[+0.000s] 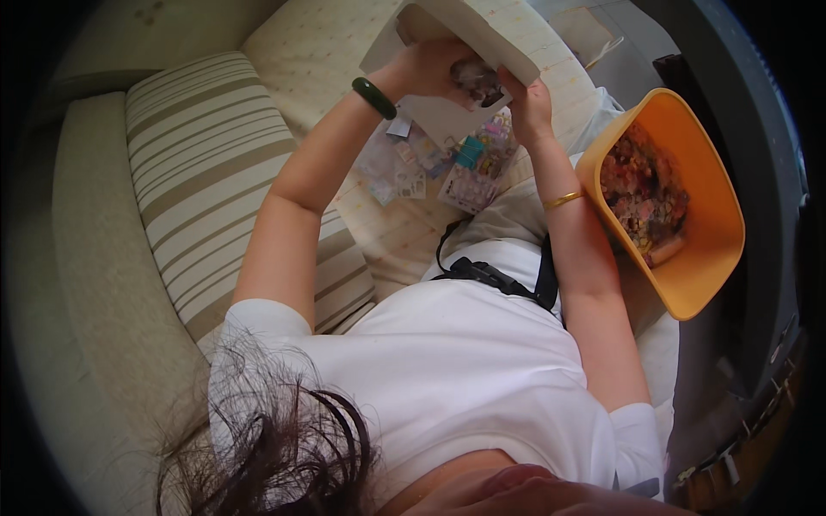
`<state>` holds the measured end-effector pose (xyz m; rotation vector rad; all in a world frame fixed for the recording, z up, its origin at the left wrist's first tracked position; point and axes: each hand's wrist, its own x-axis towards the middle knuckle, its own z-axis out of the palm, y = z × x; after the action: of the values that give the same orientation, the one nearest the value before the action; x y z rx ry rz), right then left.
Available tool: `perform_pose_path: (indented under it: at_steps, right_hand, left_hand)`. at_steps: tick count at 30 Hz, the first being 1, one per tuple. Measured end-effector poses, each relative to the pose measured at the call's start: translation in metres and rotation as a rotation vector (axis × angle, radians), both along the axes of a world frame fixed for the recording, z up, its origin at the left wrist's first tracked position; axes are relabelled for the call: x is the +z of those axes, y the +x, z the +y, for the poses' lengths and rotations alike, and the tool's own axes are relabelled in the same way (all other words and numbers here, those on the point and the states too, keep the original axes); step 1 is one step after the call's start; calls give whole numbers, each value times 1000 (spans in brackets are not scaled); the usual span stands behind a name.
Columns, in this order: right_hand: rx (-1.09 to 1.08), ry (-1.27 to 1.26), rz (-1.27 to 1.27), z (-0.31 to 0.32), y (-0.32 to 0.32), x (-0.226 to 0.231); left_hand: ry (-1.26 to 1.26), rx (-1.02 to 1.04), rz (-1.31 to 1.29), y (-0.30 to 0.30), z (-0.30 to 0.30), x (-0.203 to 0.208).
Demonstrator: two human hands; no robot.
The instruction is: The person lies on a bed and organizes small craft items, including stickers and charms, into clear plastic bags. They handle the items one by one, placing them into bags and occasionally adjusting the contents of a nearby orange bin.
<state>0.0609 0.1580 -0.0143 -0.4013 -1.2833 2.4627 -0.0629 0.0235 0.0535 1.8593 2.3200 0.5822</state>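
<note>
Gripping the white box [440,122] by its edge, the right hand [531,107] could tilt it; the left hand [430,70], closed around a shiny bundle [476,79], might, slackening, drop it onto sheets [469,191] below.

Over at the frame's left sits a striped cushion [202,163], with a pale patterned cover [314,60] towards top centre and dark grey furniture [773,224] far right.
</note>
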Motion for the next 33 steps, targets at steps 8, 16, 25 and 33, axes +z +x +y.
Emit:
perform_pose_path:
  at_steps: [8,16,25,33]
  right_hand:
    - [-53,169,9,0,-4,-13]
    - [-25,228,-16,-1,-1,-4]
    - [-67,430,41,6,-1,-6]
    - [-100,127,-32,7,0,-10]
  left_hand:
    - [98,222,-3,24,1,-12]
    - [18,175,8,20,-4,-7]
    - [241,61,358,-10,-19,21]
    - [723,405,-1001,-34,-82,49]
